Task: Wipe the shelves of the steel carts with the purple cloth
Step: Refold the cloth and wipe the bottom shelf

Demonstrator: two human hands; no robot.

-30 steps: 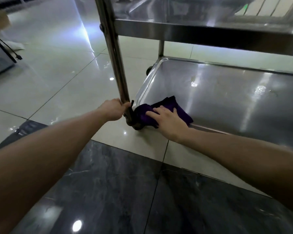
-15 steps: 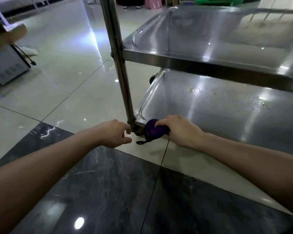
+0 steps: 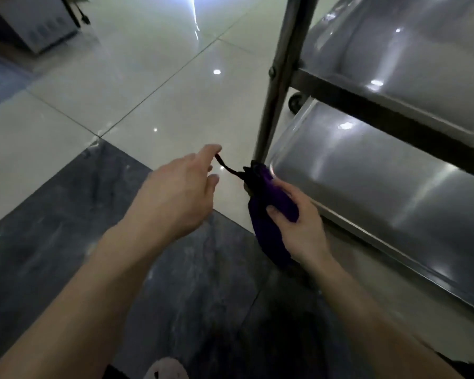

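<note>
Off the bottom shelf [image 3: 381, 187] comes the purple cloth [image 3: 271, 203], gripped bunched by the right hand [image 3: 301, 228] beside the corner, while the left hand [image 3: 175, 198], off the post [image 3: 279, 77], pinches its loop [image 3: 227, 166] in its fingers, probably refolding.

Open floor [image 3: 137, 99] lies left of the cart post [image 3: 281, 86]; the upper shelf [image 3: 411, 50] overhangs the lower shelf [image 3: 367, 187], narrowing access.

Glossy pale floor tiles [image 3: 162, 86] spread out beyond the left hand [image 3: 175, 192], crossed by thin dark joints and dotted with small white light reflections. A bright streak [image 3: 195, 15] glares far ahead. Beneath the hand lie dark grey marbled tiles [image 3: 52, 214]. Far to its left stands a grey vented box [image 3: 43, 26] with a black cable [image 3: 80, 12].
</note>
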